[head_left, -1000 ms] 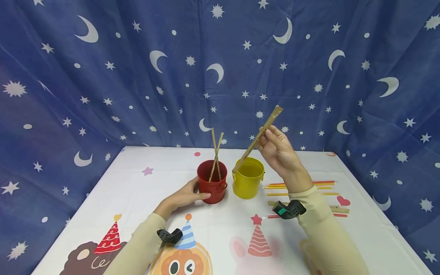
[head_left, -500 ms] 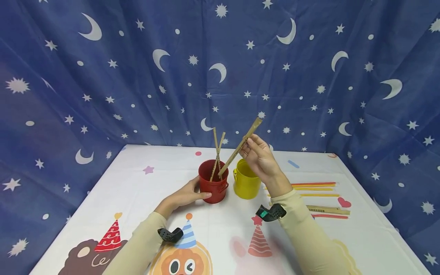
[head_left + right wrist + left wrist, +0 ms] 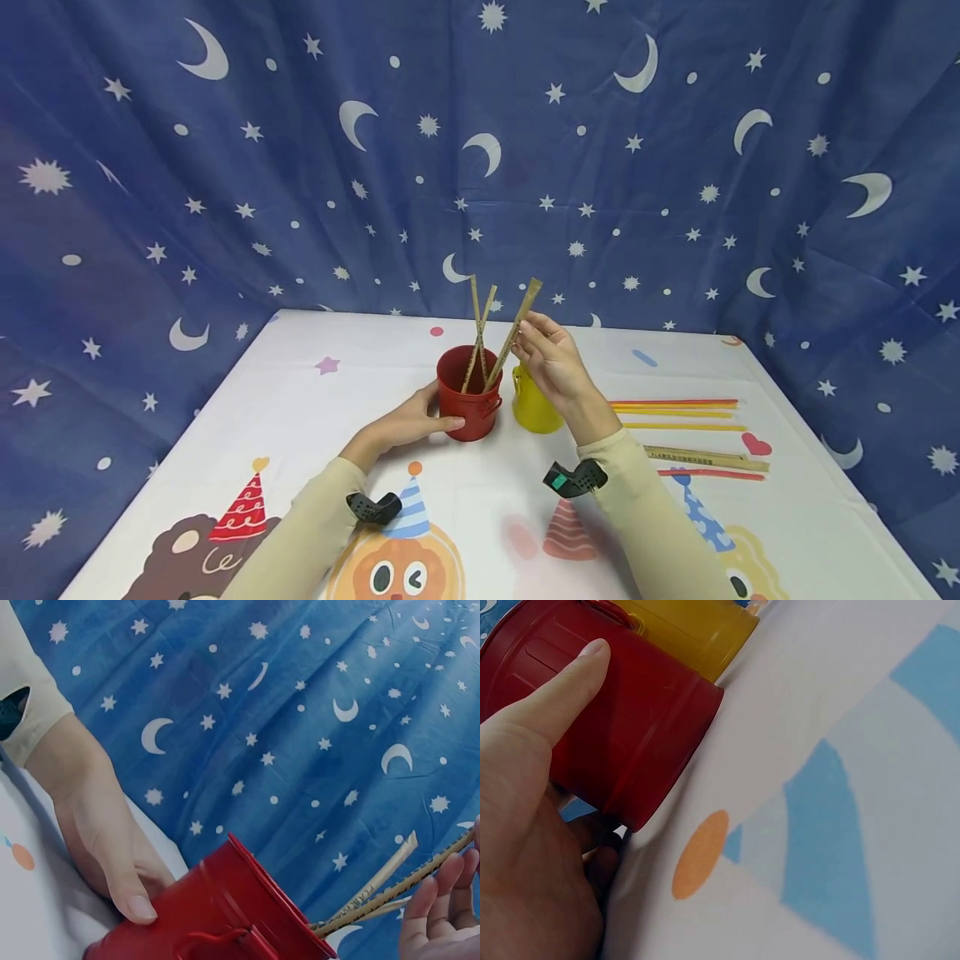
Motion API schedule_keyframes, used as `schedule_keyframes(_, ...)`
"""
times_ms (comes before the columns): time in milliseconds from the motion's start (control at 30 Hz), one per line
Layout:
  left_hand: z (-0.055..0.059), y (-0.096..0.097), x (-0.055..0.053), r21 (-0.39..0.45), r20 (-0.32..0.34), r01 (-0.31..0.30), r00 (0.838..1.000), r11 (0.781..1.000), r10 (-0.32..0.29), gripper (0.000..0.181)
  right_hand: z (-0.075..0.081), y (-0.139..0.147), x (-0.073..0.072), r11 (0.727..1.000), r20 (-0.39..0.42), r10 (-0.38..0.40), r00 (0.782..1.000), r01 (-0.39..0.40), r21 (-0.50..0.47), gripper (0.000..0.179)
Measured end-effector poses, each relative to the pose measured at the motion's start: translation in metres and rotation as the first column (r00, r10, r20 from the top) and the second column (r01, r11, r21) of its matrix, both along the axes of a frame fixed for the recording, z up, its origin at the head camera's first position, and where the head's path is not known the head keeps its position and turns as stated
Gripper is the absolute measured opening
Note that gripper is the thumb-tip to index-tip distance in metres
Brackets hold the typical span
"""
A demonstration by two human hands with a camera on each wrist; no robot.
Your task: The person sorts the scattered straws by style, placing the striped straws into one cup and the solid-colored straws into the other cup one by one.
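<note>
A small red bucket [image 3: 467,418] stands on the table, with two thin brown paper-wrapped straws [image 3: 476,308] crossed inside it. My left hand [image 3: 405,425] grips its side, the thumb lying along the front wall in the left wrist view and the other fingers going behind. In my right hand [image 3: 557,367] a third paper-wrapped straw [image 3: 528,298] is pinched near its upper part. This straw slants, its lower end just inside the red bucket's right rim. A yellow bucket [image 3: 534,410] stands just right of the red one, partly hidden by my right hand.
On the right of the table lie red and yellow sticks [image 3: 686,427] and more brown paper-wrapped straws [image 3: 705,457], partly covered by my right forearm. A blue curtain [image 3: 375,208] with moons and stars hangs behind the table. The white tablecloth [image 3: 360,333] has party-hat animals printed on it.
My right hand has carried the straw leftward and down from over the yellow bucket to the red bucket, tilting it steeper. My left hand has stayed on the red bucket.
</note>
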State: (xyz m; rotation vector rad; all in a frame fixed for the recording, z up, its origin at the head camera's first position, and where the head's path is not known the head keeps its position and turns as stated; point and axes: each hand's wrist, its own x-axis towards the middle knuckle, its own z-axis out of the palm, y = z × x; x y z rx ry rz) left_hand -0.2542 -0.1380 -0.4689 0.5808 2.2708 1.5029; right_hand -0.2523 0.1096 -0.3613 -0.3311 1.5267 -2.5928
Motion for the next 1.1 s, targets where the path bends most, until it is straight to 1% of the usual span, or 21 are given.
schedule_keyframes(167,-0.002,0.003,-0.001,0.003,0.006,-0.01,1.0,1.0,0.01,0.094,-0.003,-0.003,0.001,0.999,0.033,0.005,0.999,-0.006,0.033,0.02)
schedule_keyframes(333,-0.004,0.004,-0.002,-0.005,0.003,-0.017,1.0,1.0,0.017,0.095,-0.006,-0.004,-0.001,0.998,0.061,-0.008,0.998,0.004,0.06,0.012)
schedule_keyframes(500,-0.003,0.003,-0.001,-0.006,-0.002,-0.016,1.0,1.0,0.016,0.096,-0.009,-0.004,-0.003,0.996,0.067,-0.01,0.998,0.004,0.088,0.014)
schedule_keyframes(533,-0.003,0.003,-0.001,-0.008,-0.002,-0.016,1.0,1.0,0.016,0.096,-0.01,-0.004,-0.003,0.996,0.074,-0.015,0.997,0.009,0.09,0.012)
schedule_keyframes(600,-0.002,0.003,-0.002,-0.009,-0.003,-0.013,1.0,1.0,0.013,0.096,-0.011,-0.004,-0.004,0.994,0.082,-0.028,0.996,0.02,0.105,0.013)
schedule_keyframes(733,-0.001,0.003,-0.001,-0.009,-0.006,-0.015,1.0,1.0,0.015,0.095,-0.013,-0.006,-0.004,0.99,0.064,-0.04,0.997,0.031,0.136,0.012)
schedule_keyframes(867,-0.001,0.002,-0.001,-0.004,-0.007,-0.015,1.0,1.0,0.015,0.094,-0.014,-0.008,-0.002,0.987,0.038,-0.035,0.999,0.029,0.158,0.016)
schedule_keyframes(967,0.0,0.002,0.0,-0.007,-0.004,-0.013,1.0,1.0,0.013,0.094,-0.014,-0.009,-0.001,0.985,0.037,-0.039,0.999,0.032,0.168,0.018)
schedule_keyframes(1100,0.0,0.003,0.0,-0.019,0.0,-0.018,1.0,1.0,0.018,0.096,-0.015,-0.009,-0.001,0.983,0.048,-0.043,0.998,0.033,0.182,0.015)
